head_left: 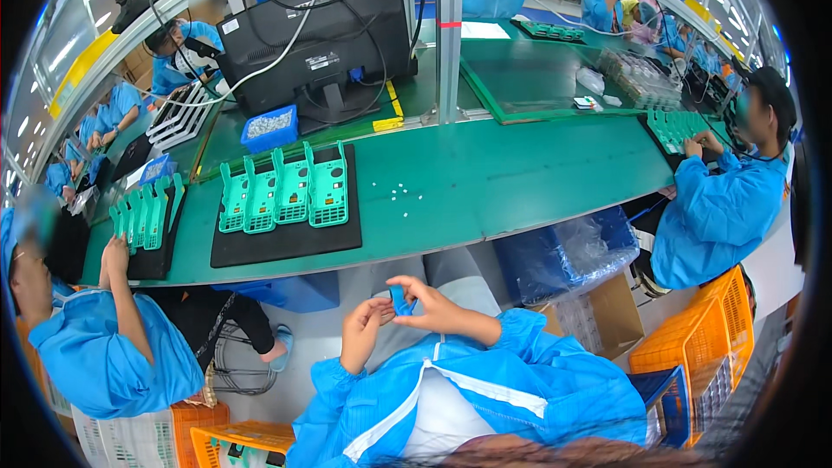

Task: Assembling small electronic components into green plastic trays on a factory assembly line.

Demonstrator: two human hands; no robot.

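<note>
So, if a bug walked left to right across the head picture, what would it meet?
Leftmost green frames → four middle green frames → small blue piece → blue bin with clear plastic inside → blue-clothed worker on the right.

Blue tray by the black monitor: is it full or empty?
Full, or nearly: small pale pieces hide the floor of the blue tray.

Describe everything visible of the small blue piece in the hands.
This small, bright blue, strip-like piece looks bent, perhaps plastic or rubber. The bare right hand holds it between thumb and fingers; the bare left hand is beside it, contact unclear. It is held short of the near edge of the long green table. Finer parts are too small to tell.
</note>
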